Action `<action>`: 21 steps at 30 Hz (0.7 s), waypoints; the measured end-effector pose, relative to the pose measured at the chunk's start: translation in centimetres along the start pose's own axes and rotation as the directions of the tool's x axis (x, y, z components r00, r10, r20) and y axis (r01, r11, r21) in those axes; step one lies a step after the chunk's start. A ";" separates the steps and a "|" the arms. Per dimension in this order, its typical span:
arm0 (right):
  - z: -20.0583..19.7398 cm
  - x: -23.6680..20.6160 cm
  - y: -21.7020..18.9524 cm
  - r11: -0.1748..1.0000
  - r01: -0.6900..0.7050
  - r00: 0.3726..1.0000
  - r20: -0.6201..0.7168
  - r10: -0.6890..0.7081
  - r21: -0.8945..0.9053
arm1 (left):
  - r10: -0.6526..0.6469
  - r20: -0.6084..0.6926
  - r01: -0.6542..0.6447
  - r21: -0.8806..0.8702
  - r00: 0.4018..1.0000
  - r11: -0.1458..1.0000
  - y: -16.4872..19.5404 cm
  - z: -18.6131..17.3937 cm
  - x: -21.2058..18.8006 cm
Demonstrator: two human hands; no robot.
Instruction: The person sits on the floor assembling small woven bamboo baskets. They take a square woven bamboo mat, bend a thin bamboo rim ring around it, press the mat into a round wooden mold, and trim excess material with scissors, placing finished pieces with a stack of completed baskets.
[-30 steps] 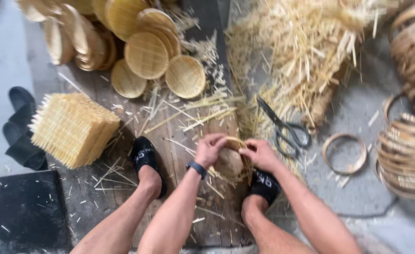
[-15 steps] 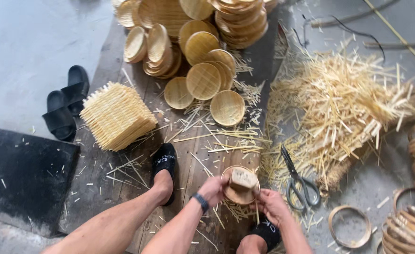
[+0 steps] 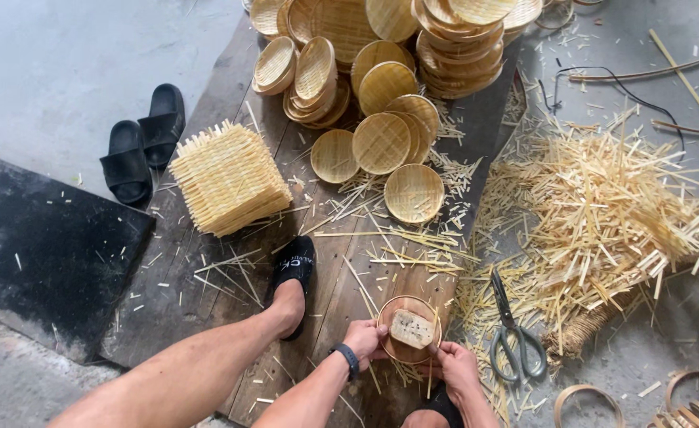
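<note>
bamboo: one round tray between two hands, left hand and right hand.

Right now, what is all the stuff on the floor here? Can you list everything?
round basket: one, tan, held by both hands, a pale block inside
woven trays: many, tan, heaped at the top on the wooden boards
square mats: one stack, pale yellow, left of the trays
loose sticks: a big pile, straw-coloured, on the right
scissors: one pair, dark, right of the basket
hoops: several, tan, bottom right corner
spare slippers: two, black, upper left
dark mat: one, black, left edge
cable: one, black, upper right
left hand: on the basket's left rim, dark wristband
right hand: under the basket's right side
</note>
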State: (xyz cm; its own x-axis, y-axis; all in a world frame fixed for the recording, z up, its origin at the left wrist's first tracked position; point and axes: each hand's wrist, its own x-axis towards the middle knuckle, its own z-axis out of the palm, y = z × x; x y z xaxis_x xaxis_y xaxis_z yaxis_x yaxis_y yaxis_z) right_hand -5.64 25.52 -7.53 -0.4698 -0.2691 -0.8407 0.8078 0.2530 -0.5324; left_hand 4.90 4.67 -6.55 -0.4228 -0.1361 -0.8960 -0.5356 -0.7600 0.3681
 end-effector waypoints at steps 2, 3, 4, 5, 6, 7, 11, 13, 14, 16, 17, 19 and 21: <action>0.5 -0.1 0.2 1.000 0.023 0.999 -0.044 -0.024 -0.012 | 0.010 -0.051 -0.008 0.029 0.999 1.000 0.0 0.2 -0.1; 0.8 -0.2 0.2 1.000 0.029 0.998 -0.051 -0.029 0.010 | 0.024 -0.073 -0.020 0.056 0.997 0.998 0.2 0.4 -0.1; 1.0 -0.4 0.2 0.999 0.035 0.998 -0.058 -0.033 0.033 | 0.039 -0.095 -0.031 0.083 0.995 0.996 0.4 0.5 -0.2; 1.3 -0.7 0.2 0.998 0.041 0.997 -0.063 -0.038 0.054 | 0.035 -0.074 -0.029 0.072 0.997 0.997 0.7 0.5 -0.3; 1.5 -1.0 0.1 0.999 0.040 0.997 -0.067 -0.039 0.026 | 0.033 -0.052 -0.029 0.062 0.998 0.998 1.2 0.5 -0.4; 1.6 -1.4 0.1 0.999 0.038 0.997 -0.073 -0.038 -0.003 | 0.029 -0.030 -0.027 0.053 0.999 0.998 1.6 0.6 -0.7; 2.1 -2.5 0.3 0.991 -0.024 0.999 0.033 0.019 0.133 | 0.057 0.023 -0.057 -0.008 0.998 0.998 2.2 0.7 -2.6; 2.3 -2.8 0.7 0.989 0.040 0.999 0.001 -0.041 0.144 | 0.051 0.083 -0.048 -0.036 0.995 0.998 1.5 0.9 -3.4; 2.5 -2.8 0.9 0.986 0.070 0.998 -0.013 -0.069 0.149 | 0.068 0.026 -0.068 -0.007 0.997 0.998 1.1 1.2 -3.5; 2.9 -2.7 1.2 0.993 0.064 0.996 -0.070 -0.057 0.098 | 0.106 -0.091 -0.101 0.052 0.990 0.993 0.2 1.7 -3.5; 3.1 -2.7 1.4 0.996 0.057 0.994 -0.099 -0.050 0.069 | 0.110 -0.112 -0.103 0.066 0.988 0.993 -0.2 1.8 -3.3; 2.9 -2.9 1.2 0.996 0.049 0.996 -0.074 -0.043 0.081 | 0.131 -0.151 -0.117 0.094 0.980 0.989 -0.3 1.8 -2.7; 2.2 -3.2 0.3 0.999 0.037 0.999 -0.010 -0.037 -0.011 | 0.122 -0.086 -0.114 0.090 0.989 0.989 0.4 1.1 -2.2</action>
State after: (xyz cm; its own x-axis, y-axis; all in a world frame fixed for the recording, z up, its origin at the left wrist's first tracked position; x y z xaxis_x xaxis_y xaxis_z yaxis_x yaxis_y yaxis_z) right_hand -3.09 24.43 -4.80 -0.5026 -0.2693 -0.8215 0.7862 0.2527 -0.5639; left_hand 4.81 5.42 -4.14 -0.4207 -0.2819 -0.8623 -0.5473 -0.6792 0.4891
